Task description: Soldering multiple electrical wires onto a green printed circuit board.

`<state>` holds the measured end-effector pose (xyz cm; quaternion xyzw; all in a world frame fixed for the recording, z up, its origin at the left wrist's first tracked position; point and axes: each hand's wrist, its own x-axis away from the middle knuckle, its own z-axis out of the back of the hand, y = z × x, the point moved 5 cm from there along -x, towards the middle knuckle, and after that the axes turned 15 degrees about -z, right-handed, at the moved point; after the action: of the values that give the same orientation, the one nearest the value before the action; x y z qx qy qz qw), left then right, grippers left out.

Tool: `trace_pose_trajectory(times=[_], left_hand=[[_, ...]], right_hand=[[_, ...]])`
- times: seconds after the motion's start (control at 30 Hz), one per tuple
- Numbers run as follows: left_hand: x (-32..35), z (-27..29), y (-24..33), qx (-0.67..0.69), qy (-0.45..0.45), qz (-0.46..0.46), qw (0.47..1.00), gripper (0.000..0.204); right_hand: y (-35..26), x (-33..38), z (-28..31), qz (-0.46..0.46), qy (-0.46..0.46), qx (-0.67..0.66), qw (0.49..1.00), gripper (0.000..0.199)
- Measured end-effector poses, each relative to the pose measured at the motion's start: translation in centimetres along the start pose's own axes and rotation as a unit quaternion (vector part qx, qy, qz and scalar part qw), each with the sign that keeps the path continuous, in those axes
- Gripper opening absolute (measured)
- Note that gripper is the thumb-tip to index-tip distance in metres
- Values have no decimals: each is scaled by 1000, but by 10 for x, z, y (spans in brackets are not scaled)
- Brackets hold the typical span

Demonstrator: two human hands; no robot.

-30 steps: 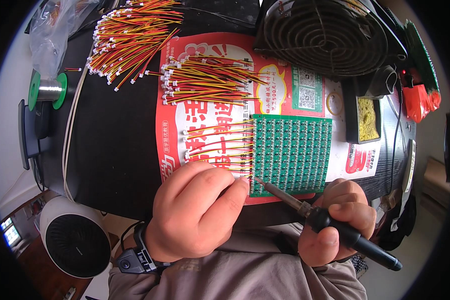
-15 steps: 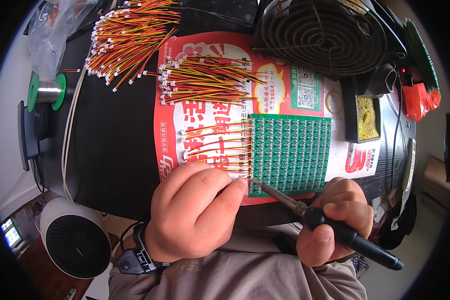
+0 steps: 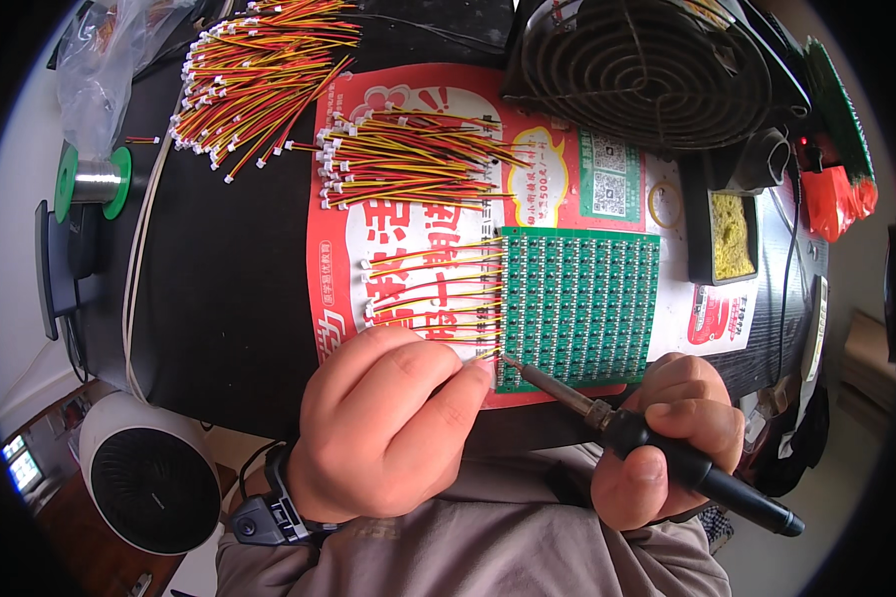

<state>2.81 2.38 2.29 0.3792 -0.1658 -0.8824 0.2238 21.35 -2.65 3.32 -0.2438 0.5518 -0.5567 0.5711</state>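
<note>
A red and white printed sheet (image 3: 368, 249) is laid across the black mat, under the green circuit board panel (image 3: 579, 303). A black tray (image 3: 732, 239) right of the panel holds a yellow sponge. The left hand (image 3: 388, 423) is pinched on a wire at the panel's lower left corner. The right hand (image 3: 672, 443) is closed around the soldering iron (image 3: 657, 448), its tip at that corner. Positions are unchanged since the earlier frames.

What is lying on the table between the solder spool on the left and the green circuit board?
In the head view, between the solder spool and the green circuit board lie a bare black mat, then the red printed sheet carrying wire leads soldered to the board's left edge.
</note>
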Motion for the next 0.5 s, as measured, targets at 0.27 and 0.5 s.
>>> trace_pose_trajectory(times=[0.27,0.5], left_hand=[[-2,-2,-1,10,-7,5,1000,25],[-1,-1,-1,5,-3,1,1000,25]], right_hand=[[-1,0,1,3,0,2,1000,29],[0,0,0,7,-1,-2,1000,28]])
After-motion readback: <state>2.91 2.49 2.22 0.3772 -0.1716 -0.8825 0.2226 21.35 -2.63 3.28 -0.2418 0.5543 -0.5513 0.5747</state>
